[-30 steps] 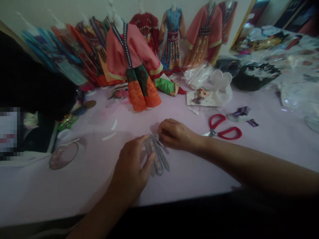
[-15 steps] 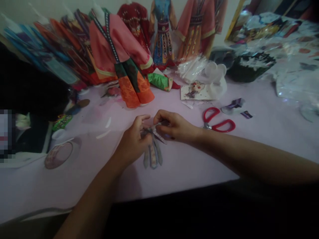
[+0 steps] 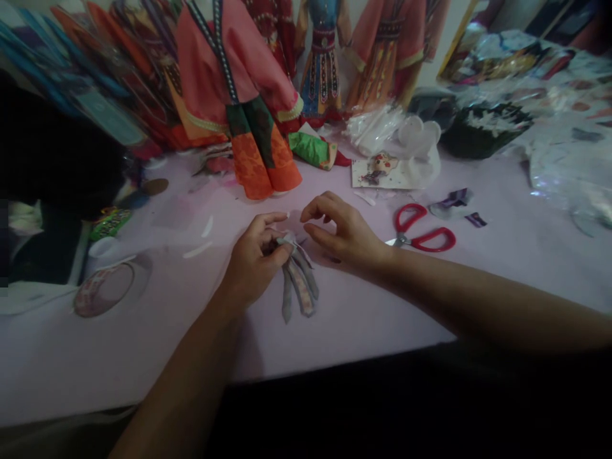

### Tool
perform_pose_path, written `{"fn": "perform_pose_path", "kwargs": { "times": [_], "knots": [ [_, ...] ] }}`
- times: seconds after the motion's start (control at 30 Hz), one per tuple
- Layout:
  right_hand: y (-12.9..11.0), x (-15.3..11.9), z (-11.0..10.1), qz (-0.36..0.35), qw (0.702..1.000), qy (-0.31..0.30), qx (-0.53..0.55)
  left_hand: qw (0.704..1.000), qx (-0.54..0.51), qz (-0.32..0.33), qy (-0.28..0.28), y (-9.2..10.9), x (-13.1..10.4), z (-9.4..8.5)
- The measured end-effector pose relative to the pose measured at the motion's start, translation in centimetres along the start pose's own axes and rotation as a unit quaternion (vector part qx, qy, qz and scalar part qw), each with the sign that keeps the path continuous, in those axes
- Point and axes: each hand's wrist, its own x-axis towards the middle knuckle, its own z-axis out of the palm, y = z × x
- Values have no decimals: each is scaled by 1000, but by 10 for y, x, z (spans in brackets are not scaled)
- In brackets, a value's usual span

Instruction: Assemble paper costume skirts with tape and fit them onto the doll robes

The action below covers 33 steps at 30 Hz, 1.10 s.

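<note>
- While the left hand (image 3: 252, 256) bends over the work, a ring (image 3: 89, 293) lies well to the left of its fingers, and a green wrapper (image 3: 111, 223) lies farther off on that side, beyond the ring.
- Left thumb and forefinger are closed in a pinch on the gathered top of the grey strips (image 3: 303, 293); the forefinger's tip points toward the right hand (image 3: 343, 234).
- The strips fan out below the left fingertips, loose ends toward the person, one of them patterned in pink.
- Beyond the fingers, a pink robe (image 3: 255, 60) hangs over orange-hemmed trousers (image 3: 258, 156).
- Right thumb and forefinger are parted by a small gap, near the strips' top; whether a fine thread runs between them, I cannot tell.
- Red-handled scissors (image 3: 402, 240) lie just beside the right wrist, with purple scraps (image 3: 475, 220) farther right.
- The step in hand looks like arranging or joining the strips at their top; the next move calls for a steady left pinch and a light, exact right one.
</note>
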Motion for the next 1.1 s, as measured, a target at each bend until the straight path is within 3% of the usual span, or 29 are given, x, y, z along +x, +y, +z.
{"fn": "perform_pose_path", "kwargs": {
  "times": [0.1, 0.2, 0.8, 1.1],
  "knots": [
    [0, -1, 2, -69, 996, 2, -61, 1000, -3, 11, 23, -1, 0, -1],
    [0, -5, 6, -86, 994, -24, -67, 999, 3, 20, 33, 0, 0, 0],
    [0, -9, 13, 6, 998, -35, -60, 997, 53, 32, 40, -1, -4, 1],
    [-2, -9, 14, 12, 998, -38, -47, 996, 68, 41, 34, -4, -3, 1]
  ]
}}
